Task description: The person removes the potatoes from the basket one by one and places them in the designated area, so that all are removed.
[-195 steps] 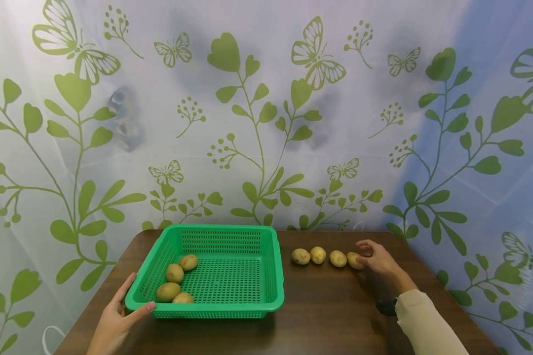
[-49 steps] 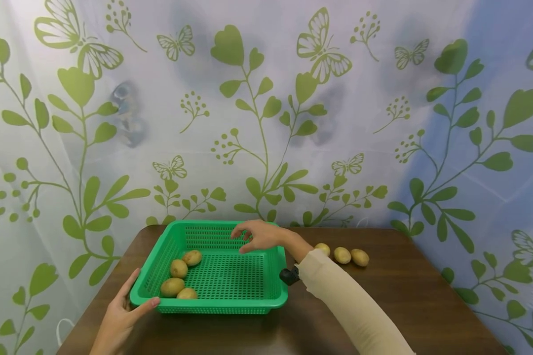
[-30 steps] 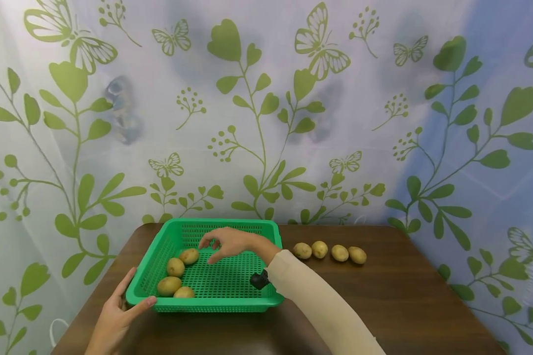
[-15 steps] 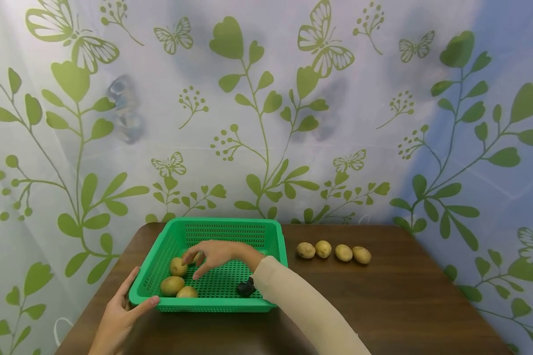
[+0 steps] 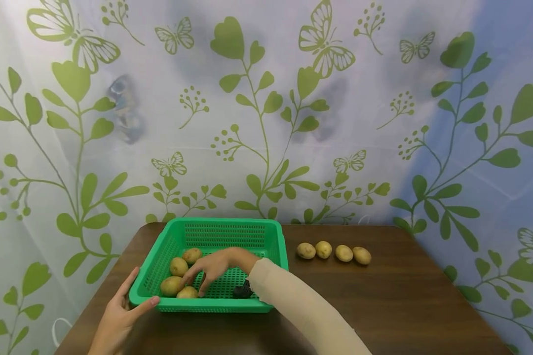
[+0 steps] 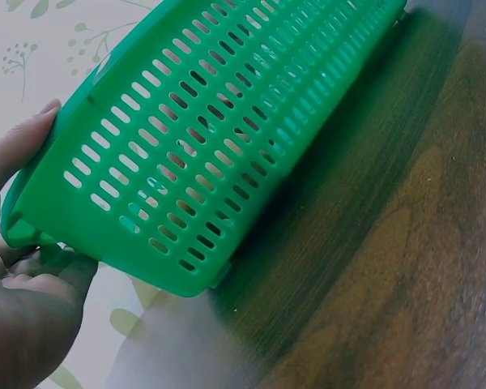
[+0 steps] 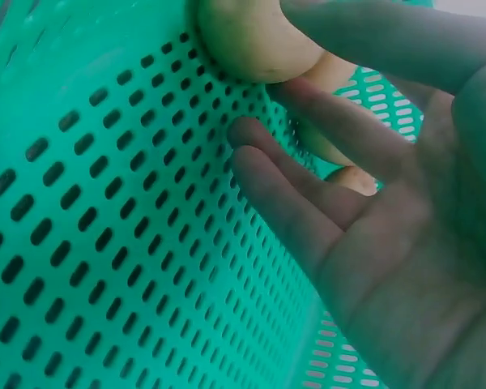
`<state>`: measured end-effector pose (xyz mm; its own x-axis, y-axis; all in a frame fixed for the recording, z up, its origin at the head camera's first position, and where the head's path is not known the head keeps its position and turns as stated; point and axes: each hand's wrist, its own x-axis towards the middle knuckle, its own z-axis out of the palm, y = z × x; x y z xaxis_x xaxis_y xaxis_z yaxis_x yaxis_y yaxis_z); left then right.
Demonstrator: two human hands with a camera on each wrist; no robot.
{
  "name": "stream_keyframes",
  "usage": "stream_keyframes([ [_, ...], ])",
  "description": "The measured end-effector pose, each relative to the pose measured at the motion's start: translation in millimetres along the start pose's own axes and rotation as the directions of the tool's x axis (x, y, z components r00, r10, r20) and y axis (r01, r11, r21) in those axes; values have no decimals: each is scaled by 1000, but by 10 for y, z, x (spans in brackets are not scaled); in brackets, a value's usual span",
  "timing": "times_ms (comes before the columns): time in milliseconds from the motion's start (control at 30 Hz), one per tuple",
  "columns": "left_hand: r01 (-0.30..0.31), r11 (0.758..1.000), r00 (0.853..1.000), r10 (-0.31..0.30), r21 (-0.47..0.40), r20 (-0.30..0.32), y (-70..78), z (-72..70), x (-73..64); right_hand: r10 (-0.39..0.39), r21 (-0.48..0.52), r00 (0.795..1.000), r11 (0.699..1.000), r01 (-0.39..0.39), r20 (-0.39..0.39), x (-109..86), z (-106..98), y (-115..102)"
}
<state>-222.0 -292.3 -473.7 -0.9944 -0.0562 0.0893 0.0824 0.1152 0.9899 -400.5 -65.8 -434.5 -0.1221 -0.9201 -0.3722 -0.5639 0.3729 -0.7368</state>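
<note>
A green plastic basket (image 5: 206,306) stands on the table, several potatoes gathered along its left side. My left hand (image 5: 120,315) grips its near left corner, thumb over the rim and fingers beneath; the left wrist view shows the left hand (image 6: 32,300) under the basket's rim (image 6: 89,105). Inside the basket, my right hand (image 5: 215,266) reaches down to the nearest potato (image 5: 188,292). In the right wrist view, thumb and index finger of the right hand (image 7: 397,219) pinch a potato (image 7: 251,40), the other fingers hanging loose. A second potato (image 5: 171,286) lies just left of these fingers.
A row of several potatoes, the rightmost potato (image 5: 361,255) among them, lies on the brown wooden table (image 5: 404,301) right of the basket. Two more potatoes, the farther potato (image 5: 192,255) included, sit deeper in the basket. A patterned curtain (image 5: 266,123) hangs behind.
My right hand has left the table's potato row, moved left into the basket, then come down and nearer to the front potato. My left hand stays on the basket corner.
</note>
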Motion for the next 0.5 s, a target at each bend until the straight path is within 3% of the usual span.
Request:
stream_keyframes([
  [300, -10, 1000, 1000, 10, 11, -15, -4, 22, -8, -34, 147, 997, 989, 25, 64, -20, 26, 34],
  [500, -14, 1000, 1000, 14, 13, -26, 24, 18, -5, -28, 103, 996, 994, 20, 81, -17, 13, 18],
])
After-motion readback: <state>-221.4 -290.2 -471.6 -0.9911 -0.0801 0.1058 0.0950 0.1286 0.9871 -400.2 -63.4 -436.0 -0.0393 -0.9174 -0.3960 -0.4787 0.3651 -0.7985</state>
